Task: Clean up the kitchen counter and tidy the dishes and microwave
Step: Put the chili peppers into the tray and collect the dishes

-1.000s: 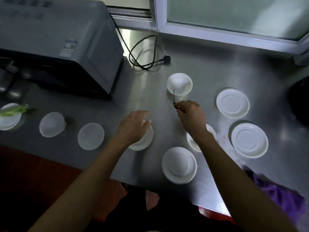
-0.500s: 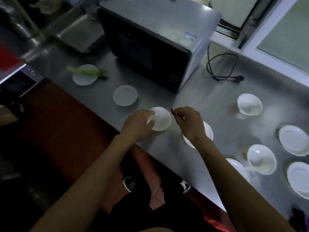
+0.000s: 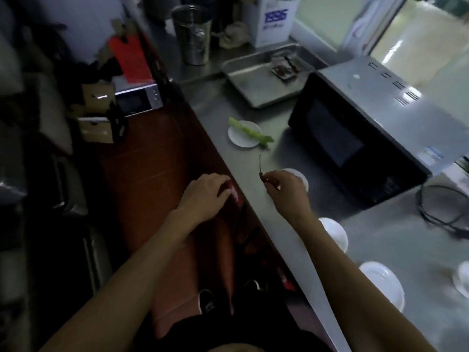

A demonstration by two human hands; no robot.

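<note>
My right hand (image 3: 285, 193) hovers over the steel counter (image 3: 396, 240) and pinches a small dark red chili (image 3: 261, 172) whose thin stem points up. Partly hidden behind that hand sits a small white dish (image 3: 303, 177). My left hand (image 3: 203, 196) is off the counter, at its front edge, with loosely curled fingers next to a red mark (image 3: 235, 195); I see nothing in it. A white plate (image 3: 239, 138) carrying a green vegetable stalk (image 3: 251, 132) lies farther along. The dark-fronted microwave (image 3: 355, 138) stands to the right, door closed.
More white dishes (image 3: 336, 235) (image 3: 383, 283) (image 3: 463, 280) lie near my right forearm. A black power cord (image 3: 441, 214) curls beside the microwave. Behind are a metal tray (image 3: 256, 82), a steel cup (image 3: 194, 34) and a white box (image 3: 275, 19). Red floor lies left of the counter edge.
My view swung left along the counter. My left hand left the white dish and moved off the counter edge. My right hand still pinches the chili, now raised near the microwave's front.
</note>
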